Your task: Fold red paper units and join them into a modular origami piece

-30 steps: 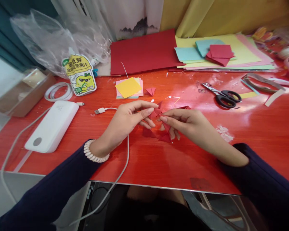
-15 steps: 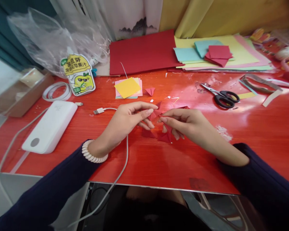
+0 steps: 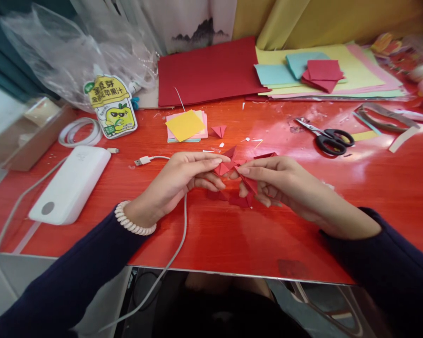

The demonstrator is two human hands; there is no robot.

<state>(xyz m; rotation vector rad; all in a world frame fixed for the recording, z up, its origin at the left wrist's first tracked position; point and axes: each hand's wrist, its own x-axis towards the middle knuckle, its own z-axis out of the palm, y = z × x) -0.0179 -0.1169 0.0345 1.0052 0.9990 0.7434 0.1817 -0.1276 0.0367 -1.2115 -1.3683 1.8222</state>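
Between thumb and fingers, my left hand (image 3: pixel 193 173) pinches a folded red paper piece (image 3: pixel 223 169) with pointed corners. My right hand (image 3: pixel 273 176) is closed on another folded red paper piece (image 3: pixel 248 180), whose tip meets the left one. Whether the two are joined I cannot tell, as fingers cover part of them. Below the hands, more folded red pieces (image 3: pixel 242 201) lie on the table, partly hidden. Another red piece (image 3: pixel 266 156) shows just behind my right hand. A small folded red triangle (image 3: pixel 218 131) lies apart, farther back.
Black-handled scissors (image 3: pixel 330 140) lie at the right, near paper strips (image 3: pixel 403 138). Small coloured sheets (image 3: pixel 185 126) are stacked behind my left hand; large red card (image 3: pixel 207 72) lies at the back. A white power bank (image 3: pixel 70 185) and a cable (image 3: pixel 183 234) are at the left.
My right hand has turned slightly, and its red paper piece shows more plainly, slanting down to the right. Both hands still hold their pieces close together.
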